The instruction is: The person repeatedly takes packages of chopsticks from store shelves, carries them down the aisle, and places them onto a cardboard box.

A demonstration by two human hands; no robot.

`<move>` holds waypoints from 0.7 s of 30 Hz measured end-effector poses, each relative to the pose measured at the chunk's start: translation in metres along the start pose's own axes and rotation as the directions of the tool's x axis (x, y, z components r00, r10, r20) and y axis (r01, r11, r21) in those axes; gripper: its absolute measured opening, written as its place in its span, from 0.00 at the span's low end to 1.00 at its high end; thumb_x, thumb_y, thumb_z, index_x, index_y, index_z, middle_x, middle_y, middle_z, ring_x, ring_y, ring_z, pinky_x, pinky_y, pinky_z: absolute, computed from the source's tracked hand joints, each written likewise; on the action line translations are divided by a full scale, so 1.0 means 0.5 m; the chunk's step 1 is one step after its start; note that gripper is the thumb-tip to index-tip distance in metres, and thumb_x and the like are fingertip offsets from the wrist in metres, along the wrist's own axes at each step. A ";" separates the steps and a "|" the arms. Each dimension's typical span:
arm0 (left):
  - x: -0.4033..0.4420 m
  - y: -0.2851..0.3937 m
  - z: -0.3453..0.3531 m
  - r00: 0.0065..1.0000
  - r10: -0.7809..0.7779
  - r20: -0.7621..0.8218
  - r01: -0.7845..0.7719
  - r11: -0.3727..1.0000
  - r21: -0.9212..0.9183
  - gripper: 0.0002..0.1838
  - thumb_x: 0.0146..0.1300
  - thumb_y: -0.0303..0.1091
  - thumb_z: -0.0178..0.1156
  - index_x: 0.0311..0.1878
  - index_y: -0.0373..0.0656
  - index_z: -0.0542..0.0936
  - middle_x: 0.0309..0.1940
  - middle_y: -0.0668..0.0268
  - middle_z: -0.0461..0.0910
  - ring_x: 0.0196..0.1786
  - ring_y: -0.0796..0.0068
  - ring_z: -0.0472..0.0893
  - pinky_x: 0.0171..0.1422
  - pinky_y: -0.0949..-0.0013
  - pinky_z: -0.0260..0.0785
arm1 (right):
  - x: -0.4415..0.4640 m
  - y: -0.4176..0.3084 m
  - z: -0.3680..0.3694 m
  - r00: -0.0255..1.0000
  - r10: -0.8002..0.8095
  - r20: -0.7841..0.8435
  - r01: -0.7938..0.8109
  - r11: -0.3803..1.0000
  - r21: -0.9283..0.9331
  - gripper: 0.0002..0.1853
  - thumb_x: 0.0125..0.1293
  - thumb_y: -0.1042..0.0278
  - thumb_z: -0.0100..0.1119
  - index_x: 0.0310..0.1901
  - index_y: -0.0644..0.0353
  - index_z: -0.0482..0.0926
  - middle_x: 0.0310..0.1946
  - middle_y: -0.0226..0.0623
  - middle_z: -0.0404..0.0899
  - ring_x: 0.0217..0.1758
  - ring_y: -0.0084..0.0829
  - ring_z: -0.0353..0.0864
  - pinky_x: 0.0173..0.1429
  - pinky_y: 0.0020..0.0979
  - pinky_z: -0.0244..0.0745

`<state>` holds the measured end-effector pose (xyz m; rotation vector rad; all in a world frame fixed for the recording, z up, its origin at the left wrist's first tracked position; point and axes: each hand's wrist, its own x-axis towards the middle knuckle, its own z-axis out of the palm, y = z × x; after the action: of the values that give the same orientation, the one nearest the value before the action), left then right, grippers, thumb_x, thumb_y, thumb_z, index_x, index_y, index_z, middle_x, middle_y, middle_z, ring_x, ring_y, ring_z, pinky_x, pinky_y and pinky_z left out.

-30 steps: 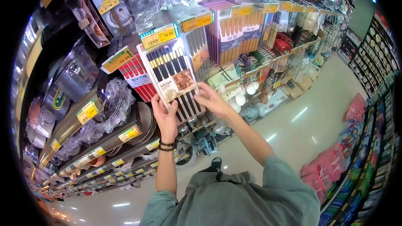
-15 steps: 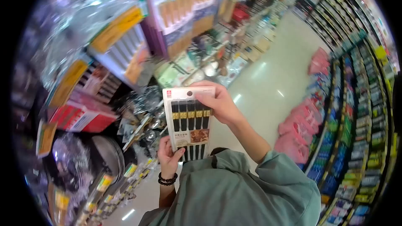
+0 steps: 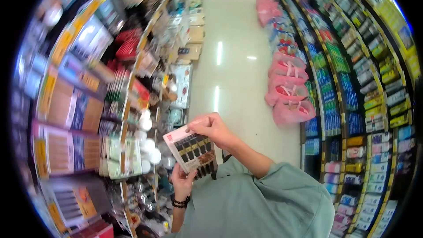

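A flat pack of black chopsticks (image 3: 191, 151) with gold bands, on a white card, is held in front of my chest between both hands. It tilts, its top leaning to the left. My right hand (image 3: 214, 128) pinches the top edge of the card, thumb on the front. My left hand (image 3: 182, 181) grips the lower left edge, with the thumb over the front and the other fingers partly hidden behind the card. A dark bead bracelet (image 3: 180, 202) is on my left wrist.
On the left, shelves hold more boxed chopsticks (image 3: 68, 148), red packs (image 3: 128, 46) and hanging kitchen goods. A pale tiled aisle (image 3: 240, 81) runs ahead. Pink bags (image 3: 292, 113) line the foot of the right shelves, which carry toothpaste-like boxes (image 3: 376, 194).
My view has swung left-to-right toward the aisle, so the shelves and pink bags sit differently. The pack has gone from nearly upright to tilted, still in both hands.
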<state>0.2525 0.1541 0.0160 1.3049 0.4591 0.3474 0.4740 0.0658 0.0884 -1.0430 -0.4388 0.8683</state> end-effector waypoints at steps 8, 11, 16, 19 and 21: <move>0.308 0.010 0.258 0.919 -0.124 0.375 0.055 0.980 0.189 0.27 0.61 0.15 0.63 0.64 0.31 0.68 0.51 0.61 0.82 0.51 0.76 0.81 0.56 0.72 0.73 | -0.024 -0.161 -0.351 0.946 -0.135 -0.295 0.187 0.970 0.153 0.12 0.65 0.69 0.68 0.47 0.65 0.83 0.42 0.34 0.86 0.44 0.20 0.82 0.51 0.24 0.77; 0.392 -0.001 0.342 0.868 -0.154 0.472 0.049 0.973 0.228 0.27 0.61 0.15 0.62 0.64 0.31 0.69 0.51 0.61 0.82 0.52 0.75 0.81 0.58 0.71 0.72 | -0.042 -0.196 -0.449 0.898 -0.169 -0.406 0.245 0.959 0.141 0.11 0.63 0.72 0.68 0.45 0.68 0.84 0.40 0.35 0.86 0.43 0.21 0.83 0.50 0.25 0.78; 0.522 -0.020 0.447 0.808 -0.173 0.563 -0.002 0.955 0.295 0.22 0.61 0.15 0.62 0.60 0.30 0.72 0.46 0.62 0.84 0.47 0.77 0.82 0.52 0.73 0.74 | -0.028 -0.221 -0.562 0.812 -0.204 -0.547 0.323 0.938 0.129 0.10 0.63 0.73 0.68 0.44 0.69 0.84 0.38 0.36 0.86 0.41 0.22 0.84 0.49 0.26 0.79; 0.653 -0.037 0.488 0.747 -0.248 0.617 0.036 0.941 0.335 0.24 0.61 0.14 0.61 0.61 0.31 0.70 0.51 0.61 0.82 0.52 0.75 0.81 0.58 0.71 0.72 | 0.042 -0.259 -0.632 0.762 -0.225 -0.607 0.341 0.937 0.081 0.10 0.63 0.73 0.68 0.44 0.69 0.84 0.38 0.36 0.86 0.41 0.22 0.84 0.49 0.26 0.79; 0.724 -0.053 0.508 0.732 -0.277 0.622 0.070 0.939 0.336 0.24 0.61 0.14 0.61 0.62 0.31 0.70 0.51 0.61 0.81 0.53 0.74 0.81 0.58 0.71 0.72 | 0.097 -0.259 -0.679 0.748 -0.237 -0.620 0.327 0.944 0.033 0.10 0.63 0.73 0.68 0.43 0.69 0.84 0.38 0.36 0.86 0.41 0.22 0.84 0.49 0.26 0.78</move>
<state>0.6930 0.1137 -0.0066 1.5556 0.0136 -0.3729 0.7892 -0.1163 0.0426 -1.0279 0.0224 0.2458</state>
